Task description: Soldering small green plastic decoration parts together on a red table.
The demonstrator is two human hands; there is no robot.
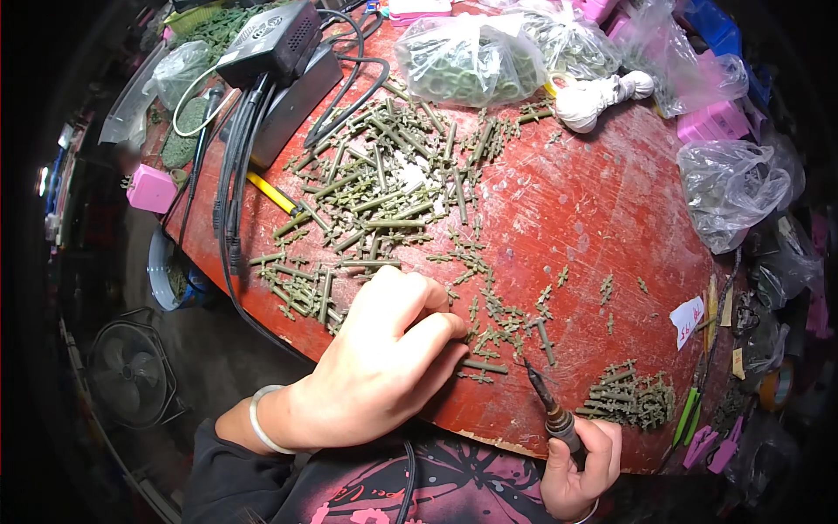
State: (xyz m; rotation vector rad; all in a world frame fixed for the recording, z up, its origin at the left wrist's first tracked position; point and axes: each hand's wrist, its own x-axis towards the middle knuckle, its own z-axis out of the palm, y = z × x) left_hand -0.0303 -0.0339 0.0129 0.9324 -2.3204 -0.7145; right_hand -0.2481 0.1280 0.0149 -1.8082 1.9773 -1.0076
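My left hand [384, 349] is over the red table with its fingers curled, the fingertips at some small olive-green plastic pieces [489, 336]; what they grip is hidden. My right hand [583, 467] holds a pen-like tool with a dark metal tip [550, 406], resembling a soldering iron, pointing at those pieces. A large loose heap of olive-green sticks and branched bits [384, 179] lies beyond my left hand. A tighter pile of similar pieces [628, 397] sits to the right of the tool.
A grey power unit [266, 44] with black cables stands at the back left. Plastic bags [467, 61], a white bundle [594, 100] and pink plastic boxes [711, 122] crowd the back and right. A yellow tool [272, 192], paper scrap [687, 321] and green tweezers [685, 415] lie on the table.
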